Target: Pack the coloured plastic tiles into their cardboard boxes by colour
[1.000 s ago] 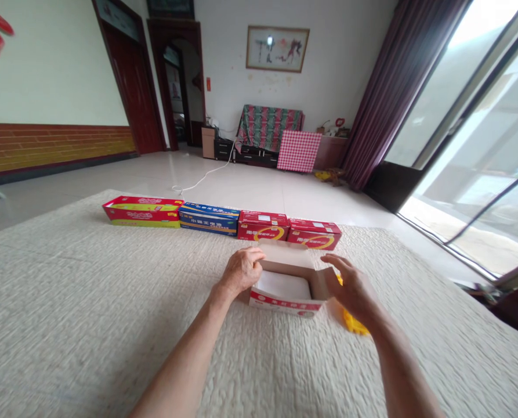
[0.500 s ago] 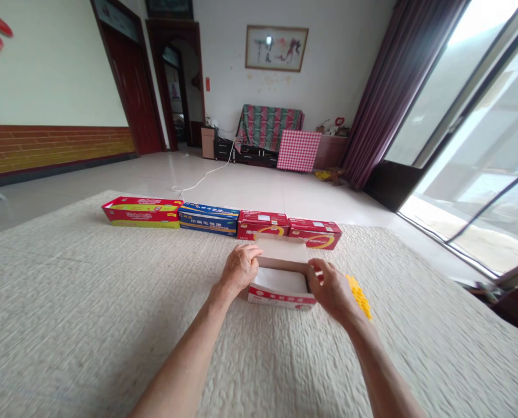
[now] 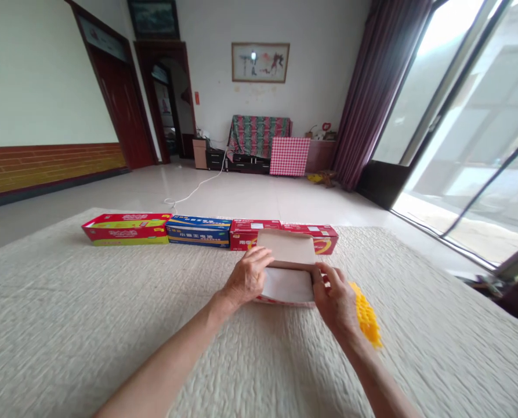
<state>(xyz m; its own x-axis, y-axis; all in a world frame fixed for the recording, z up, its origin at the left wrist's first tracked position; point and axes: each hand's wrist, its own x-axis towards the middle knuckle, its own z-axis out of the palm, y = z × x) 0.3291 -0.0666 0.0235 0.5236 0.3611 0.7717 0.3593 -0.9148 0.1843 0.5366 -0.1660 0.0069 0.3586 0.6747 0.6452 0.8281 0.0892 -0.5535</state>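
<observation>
A small cardboard box [image 3: 288, 284] with a red-and-white printed front sits before me, its lid flap [image 3: 287, 246] raised at the far side. Inside, a flat white surface shows; I cannot tell whether it is a sheet or the bottom. My left hand [image 3: 247, 276] grips the box's left side, fingers over the upper corner. On the right side, my right hand [image 3: 336, 296] pinches the wall near the lid hinge. Partly behind the right wrist lies a bumpy yellow object [image 3: 365, 316].
Behind the box stands a row: a red-and-yellow carton [image 3: 126, 230], a blue battery carton [image 3: 198, 232] and two red cartons [image 3: 241, 234], partly covered by the lid. All rest on a quilted cream cover [image 3: 154, 313]. Tiled floor [image 3: 241, 194] lies beyond its far edge.
The box now tips toward me, showing less of its printed front and more of the raised flap. Both hands keep their hold. The camera view has shifted slightly.
</observation>
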